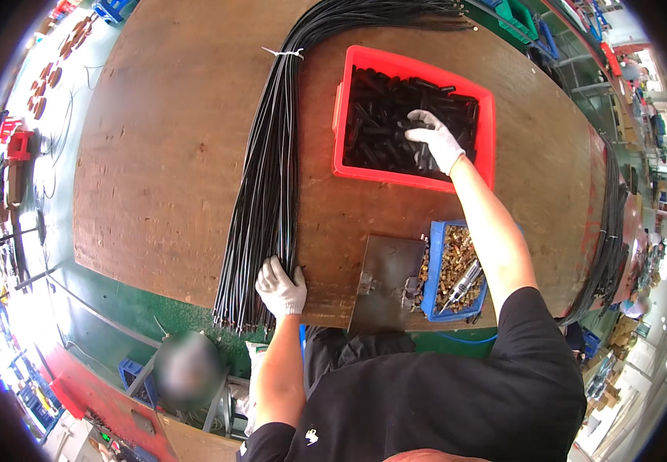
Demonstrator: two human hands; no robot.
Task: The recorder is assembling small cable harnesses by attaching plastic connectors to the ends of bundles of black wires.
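Note:
My left hand (280,289), in a white glove, lies on the right edge of a long bundle of black cables (260,192) near its lower ends. Its fingers rest across the cables, with the thumb apart. A white tie (283,53) binds the bundle farther up. My right hand (435,140), also gloved, reaches into a red bin (414,182) of short black tubes (376,115). Thumb and fingers are spread and curved over the tubes. I see no tube clearly gripped; the far side of the fingers is partly hidden.
Below the red bin, a blue bin (435,266) holds small brass-coloured fittings and a silver tool (463,285). A dark metal plate (383,281) lies beside it on the brown table (164,154). More black cables (606,239) hang over the right edge. My right forearm crosses above the blue bin.

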